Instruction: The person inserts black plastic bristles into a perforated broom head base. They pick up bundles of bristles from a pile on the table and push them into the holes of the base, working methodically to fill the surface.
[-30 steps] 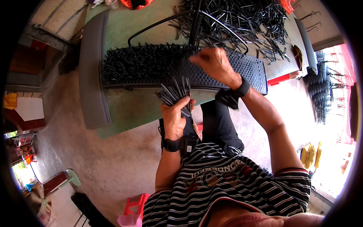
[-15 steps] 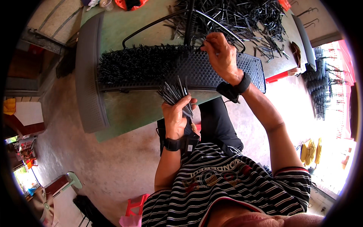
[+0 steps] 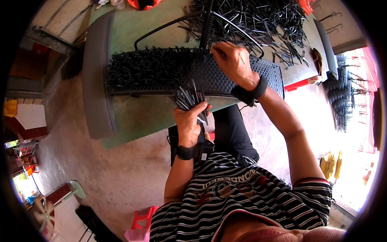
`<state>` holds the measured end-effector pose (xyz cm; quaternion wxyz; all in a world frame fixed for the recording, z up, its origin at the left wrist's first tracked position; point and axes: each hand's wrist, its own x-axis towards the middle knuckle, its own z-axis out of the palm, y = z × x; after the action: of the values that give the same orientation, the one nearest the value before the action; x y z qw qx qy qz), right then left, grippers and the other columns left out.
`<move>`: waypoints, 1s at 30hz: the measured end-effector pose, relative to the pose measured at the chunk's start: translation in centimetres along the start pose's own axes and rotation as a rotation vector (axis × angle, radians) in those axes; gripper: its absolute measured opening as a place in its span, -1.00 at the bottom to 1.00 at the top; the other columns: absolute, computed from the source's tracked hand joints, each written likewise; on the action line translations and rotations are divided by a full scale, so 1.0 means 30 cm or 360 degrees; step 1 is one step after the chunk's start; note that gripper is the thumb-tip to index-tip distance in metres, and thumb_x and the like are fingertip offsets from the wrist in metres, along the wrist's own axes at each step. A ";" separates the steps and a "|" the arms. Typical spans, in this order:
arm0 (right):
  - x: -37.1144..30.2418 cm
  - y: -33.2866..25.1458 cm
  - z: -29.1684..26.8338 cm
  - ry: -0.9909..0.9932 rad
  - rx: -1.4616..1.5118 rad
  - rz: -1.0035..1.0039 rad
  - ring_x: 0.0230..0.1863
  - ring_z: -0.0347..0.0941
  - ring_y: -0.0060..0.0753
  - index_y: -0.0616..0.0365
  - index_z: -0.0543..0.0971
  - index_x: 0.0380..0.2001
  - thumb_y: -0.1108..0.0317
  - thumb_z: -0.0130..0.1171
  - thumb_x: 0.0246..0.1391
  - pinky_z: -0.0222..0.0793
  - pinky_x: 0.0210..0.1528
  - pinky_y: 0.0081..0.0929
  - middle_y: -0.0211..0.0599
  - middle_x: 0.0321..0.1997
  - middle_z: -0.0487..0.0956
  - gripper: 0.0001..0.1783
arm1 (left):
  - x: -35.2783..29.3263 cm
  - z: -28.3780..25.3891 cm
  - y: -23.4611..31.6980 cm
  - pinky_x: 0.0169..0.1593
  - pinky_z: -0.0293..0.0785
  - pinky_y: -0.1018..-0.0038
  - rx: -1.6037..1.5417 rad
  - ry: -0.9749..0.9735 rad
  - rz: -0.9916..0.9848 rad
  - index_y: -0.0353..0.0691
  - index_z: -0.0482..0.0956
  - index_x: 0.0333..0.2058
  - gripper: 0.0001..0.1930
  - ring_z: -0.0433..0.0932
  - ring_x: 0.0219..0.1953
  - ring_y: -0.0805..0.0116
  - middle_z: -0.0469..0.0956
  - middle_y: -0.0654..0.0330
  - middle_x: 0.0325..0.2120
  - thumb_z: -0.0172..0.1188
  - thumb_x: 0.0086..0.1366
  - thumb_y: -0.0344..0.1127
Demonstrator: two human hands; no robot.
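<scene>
Right hand (image 3: 234, 62) fingertips hidden behind knuckles.

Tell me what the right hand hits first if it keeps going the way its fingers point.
The right hand points up and left, fingers pinched at the black perforated panel. Straight on it would probably meet the dark metal bar, though depth is unclear.

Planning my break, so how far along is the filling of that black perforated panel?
The panel's left part already bristles with inserted pins. The right hand works at the filled edge; the left hand holds a bundle of pins. The right part is bare, and loose pins remain.
</scene>
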<state>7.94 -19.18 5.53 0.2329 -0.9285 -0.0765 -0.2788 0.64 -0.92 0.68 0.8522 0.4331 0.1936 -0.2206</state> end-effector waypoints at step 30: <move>-0.029 0.072 0.002 0.0208 0.0774 0.0518 -0.48 0.60 -0.42 0.23 0.37 -0.25 0.46 0.02 0.13 0.44 -0.51 -0.61 -0.20 -0.51 0.61 -0.86 | -0.013 -0.012 -0.010 -0.51 0.53 0.35 -0.0146 0.0024 -0.0009 -0.33 0.52 -0.29 -0.81 0.59 -0.49 0.19 0.58 0.06 -0.46 0.20 0.07 -0.57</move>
<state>7.83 -21.07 4.16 0.4946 -0.8256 0.0239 -0.2706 0.12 -0.71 0.50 0.8691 0.3947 0.2112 -0.2107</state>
